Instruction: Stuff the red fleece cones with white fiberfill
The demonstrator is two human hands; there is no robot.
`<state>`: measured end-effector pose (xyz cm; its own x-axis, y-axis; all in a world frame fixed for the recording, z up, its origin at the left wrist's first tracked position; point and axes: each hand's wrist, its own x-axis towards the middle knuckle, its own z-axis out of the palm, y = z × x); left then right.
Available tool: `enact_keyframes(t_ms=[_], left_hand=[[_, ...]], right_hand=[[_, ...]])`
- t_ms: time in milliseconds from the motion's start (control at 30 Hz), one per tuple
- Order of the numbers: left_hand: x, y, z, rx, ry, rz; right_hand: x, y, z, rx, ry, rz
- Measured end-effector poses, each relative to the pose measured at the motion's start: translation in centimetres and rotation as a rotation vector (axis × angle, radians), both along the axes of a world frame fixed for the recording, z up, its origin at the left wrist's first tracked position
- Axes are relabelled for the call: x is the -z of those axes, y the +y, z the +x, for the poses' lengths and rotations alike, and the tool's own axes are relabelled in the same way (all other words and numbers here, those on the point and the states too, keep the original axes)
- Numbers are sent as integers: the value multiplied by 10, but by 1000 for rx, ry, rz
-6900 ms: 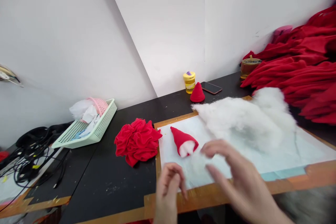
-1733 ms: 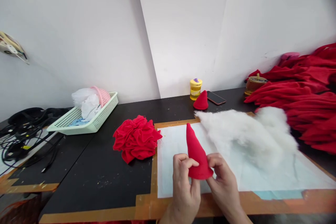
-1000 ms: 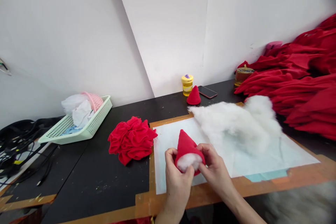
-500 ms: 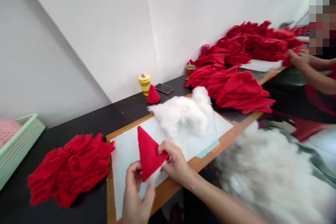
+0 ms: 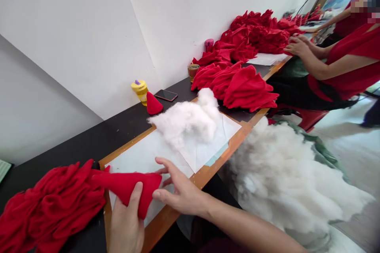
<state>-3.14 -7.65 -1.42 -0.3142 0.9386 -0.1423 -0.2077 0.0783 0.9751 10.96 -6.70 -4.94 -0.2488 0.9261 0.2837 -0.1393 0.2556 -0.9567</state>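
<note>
A red felt cone [image 5: 127, 185] gripped by the left hand [image 5: 126, 221] fills the gap toward the right hand [image 5: 178, 191]. Ahead of them the white paper sheet [image 5: 139, 158] lies bare up to a fluffy white stuffing pile [image 5: 187, 120]. A crumpled heap of red felt pieces [image 5: 50, 209] crowds the left hand's outer side. Past the edge of the worktop [image 5: 118, 126], right of the right hand, a large loose mass of white stuffing [image 5: 282, 182] blocks the way.

I see a red felt cone [image 5: 130, 189], white stuffing [image 5: 184, 120], a black bench [image 5: 118, 132] edged orange-brown, and a yellow jar [image 5: 141, 91] with a purple knob.
</note>
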Motion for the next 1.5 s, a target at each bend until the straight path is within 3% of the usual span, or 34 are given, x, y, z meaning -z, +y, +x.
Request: enact_keyframes(t_ms=[100, 167, 300, 367, 567, 667, 900, 1067, 1233, 1500], left_hand=[[1, -1, 15, 16, -47, -57], [3, -1, 21, -20, -2, -9], [9, -1, 25, -135, 197, 68], [14, -2, 25, -118, 224, 46], [14, -8, 14, 169, -133, 118], [6, -8, 4, 125, -245, 66], [-6, 11, -16, -41, -493, -59], [-6, 16, -19, -58, -596, -103], [0, 11, -7, -53, -618, -138], [3, 5, 22, -15, -602, -60]], right_hand=[[6, -3, -7, 104, -49, -116], [6, -4, -7, 138, -2, -149], [3, -9, -2, -82, 293, -268], [4, -9, -1, -87, 355, -315], [17, 8, -6, 76, 282, -372], [21, 15, -5, 134, 229, -363], [24, 5, 12, -63, -15, -44], [19, 8, 21, 63, -120, 104], [4, 16, -5, 146, -160, 353], [9, 33, -31, 278, -241, 417]])
